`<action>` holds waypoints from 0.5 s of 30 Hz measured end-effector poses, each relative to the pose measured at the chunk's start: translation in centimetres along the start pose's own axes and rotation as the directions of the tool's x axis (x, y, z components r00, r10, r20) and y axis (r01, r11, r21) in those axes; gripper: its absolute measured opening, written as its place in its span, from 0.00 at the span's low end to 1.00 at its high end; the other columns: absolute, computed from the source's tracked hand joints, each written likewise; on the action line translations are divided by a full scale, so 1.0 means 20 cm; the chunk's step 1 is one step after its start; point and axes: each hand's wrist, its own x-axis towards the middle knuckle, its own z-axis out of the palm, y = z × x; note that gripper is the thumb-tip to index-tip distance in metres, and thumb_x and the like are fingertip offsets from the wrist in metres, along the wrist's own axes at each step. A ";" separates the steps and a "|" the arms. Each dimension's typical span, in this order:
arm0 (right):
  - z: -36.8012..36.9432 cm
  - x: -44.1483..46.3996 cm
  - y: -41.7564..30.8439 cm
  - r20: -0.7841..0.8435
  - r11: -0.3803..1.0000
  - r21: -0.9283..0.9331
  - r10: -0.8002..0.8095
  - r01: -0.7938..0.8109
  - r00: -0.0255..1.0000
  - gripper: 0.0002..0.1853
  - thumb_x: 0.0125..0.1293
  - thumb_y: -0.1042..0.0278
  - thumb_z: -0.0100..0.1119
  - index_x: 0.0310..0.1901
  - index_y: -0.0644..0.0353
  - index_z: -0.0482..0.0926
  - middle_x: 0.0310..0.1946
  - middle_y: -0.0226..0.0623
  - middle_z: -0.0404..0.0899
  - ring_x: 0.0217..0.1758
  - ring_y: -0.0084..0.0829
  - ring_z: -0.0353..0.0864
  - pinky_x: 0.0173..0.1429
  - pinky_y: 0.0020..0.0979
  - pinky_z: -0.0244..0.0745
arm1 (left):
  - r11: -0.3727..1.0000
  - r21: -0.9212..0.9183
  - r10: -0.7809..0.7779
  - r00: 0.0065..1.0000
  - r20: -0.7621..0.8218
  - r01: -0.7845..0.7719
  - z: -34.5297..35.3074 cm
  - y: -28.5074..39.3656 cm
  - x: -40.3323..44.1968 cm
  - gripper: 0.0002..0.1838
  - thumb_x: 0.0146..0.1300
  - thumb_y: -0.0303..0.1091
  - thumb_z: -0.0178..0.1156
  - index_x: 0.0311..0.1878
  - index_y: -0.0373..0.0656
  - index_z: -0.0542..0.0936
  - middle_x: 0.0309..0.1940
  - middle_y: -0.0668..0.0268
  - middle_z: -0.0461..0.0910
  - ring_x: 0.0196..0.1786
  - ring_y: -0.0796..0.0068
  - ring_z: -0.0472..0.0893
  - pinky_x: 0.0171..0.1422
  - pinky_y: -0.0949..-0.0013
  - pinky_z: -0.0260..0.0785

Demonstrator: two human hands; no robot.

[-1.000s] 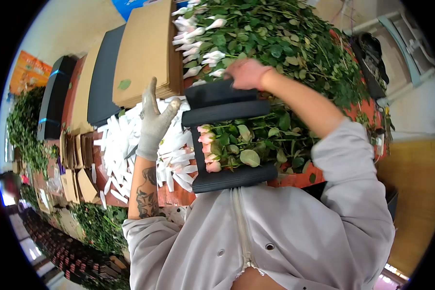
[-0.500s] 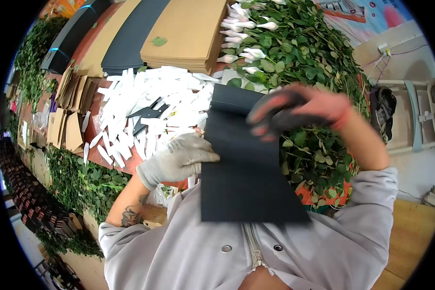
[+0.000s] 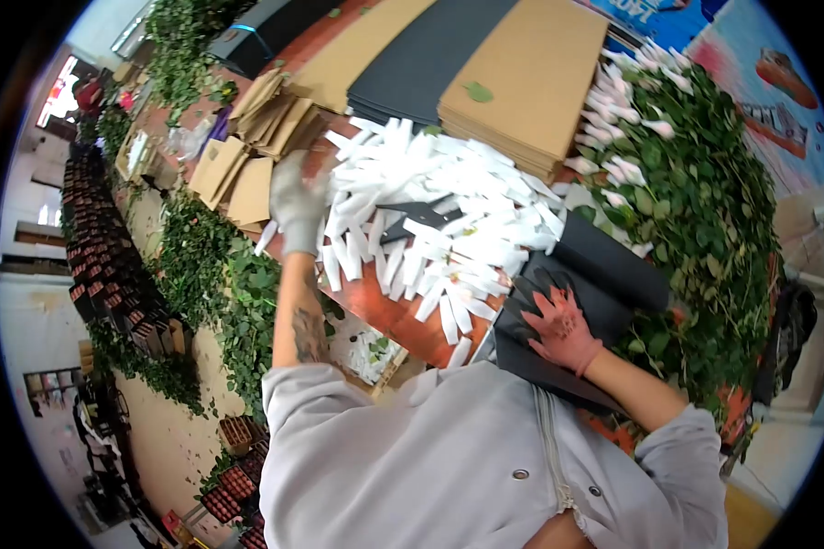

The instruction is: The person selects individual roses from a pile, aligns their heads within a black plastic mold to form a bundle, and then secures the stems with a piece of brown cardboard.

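Observation:
My right hand (image 3: 563, 328), in a red and black glove, lies with fingers spread on a black cardboard sheet (image 3: 613, 270). The far part of this sheet is bent up into a curved fold, and its near edge rests against my jacket. My left hand (image 3: 298, 206), in a pale grey glove, is smeared by motion; its fingers are unclear. It is beside the folded brown cardboard pieces (image 3: 254, 190) and the left side of a heap of white foam sleeves (image 3: 412, 183). A black tool of unclear kind (image 3: 421, 217) lies on the heap.
Stacks of brown cardboard (image 3: 522, 78) and black cardboard (image 3: 430, 59) stand at the back of the table. White-wrapped flower heads (image 3: 627, 110) with leafy stems (image 3: 705, 183) lie on the right. Dark crates (image 3: 114, 247) line the floor at left.
My left hand has left the black sheet and moved left to the brown pieces. My right hand has come down flat on the sheet. The view has swung left.

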 end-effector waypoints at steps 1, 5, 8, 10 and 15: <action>0.01 0.00 0.00 -0.006 1.000 0.005 0.004 -0.004 1.000 0.26 0.53 0.48 0.60 0.55 0.47 0.74 0.60 0.48 0.65 0.65 0.55 0.58 0.69 0.56 0.46 | 0.947 0.302 -0.103 0.993 -0.052 0.114 -0.07 -0.10 0.05 0.34 0.48 0.53 0.66 0.55 0.41 0.73 0.49 0.55 0.78 0.51 0.57 0.77 0.61 0.58 0.64; 0.03 -0.01 0.01 -0.004 0.999 0.027 0.022 -0.022 1.000 0.27 0.54 0.48 0.60 0.55 0.47 0.74 0.60 0.48 0.64 0.65 0.56 0.58 0.70 0.56 0.45 | 0.612 0.680 -0.612 0.786 0.084 0.404 -0.23 -0.29 0.15 0.50 0.40 0.58 0.66 0.66 0.45 0.61 0.54 0.56 0.75 0.58 0.59 0.74 0.63 0.60 0.61; 0.05 -0.01 0.01 -0.014 0.999 0.048 0.026 -0.025 1.000 0.28 0.54 0.47 0.60 0.55 0.48 0.74 0.61 0.47 0.64 0.66 0.56 0.57 0.71 0.56 0.44 | 0.573 0.698 -0.644 0.763 0.058 0.430 -0.25 -0.33 0.14 0.51 0.39 0.55 0.65 0.68 0.44 0.59 0.53 0.55 0.76 0.56 0.57 0.75 0.60 0.60 0.63; 0.04 -0.02 0.01 0.004 0.998 0.045 0.032 -0.032 0.999 0.28 0.55 0.45 0.57 0.56 0.48 0.73 0.62 0.46 0.63 0.67 0.55 0.57 0.71 0.56 0.44 | 0.613 0.585 -0.704 0.703 0.101 0.531 -0.28 -0.36 0.14 0.52 0.39 0.56 0.66 0.68 0.44 0.58 0.55 0.52 0.74 0.57 0.55 0.74 0.61 0.60 0.62; 0.05 -0.02 0.02 -0.011 0.999 0.026 0.031 -0.031 0.999 0.29 0.56 0.44 0.56 0.57 0.49 0.71 0.62 0.45 0.64 0.67 0.53 0.57 0.71 0.56 0.43 | 0.697 0.505 -0.630 0.771 0.092 0.509 -0.22 -0.60 0.02 0.54 0.38 0.58 0.67 0.68 0.43 0.58 0.55 0.51 0.73 0.57 0.54 0.74 0.60 0.59 0.64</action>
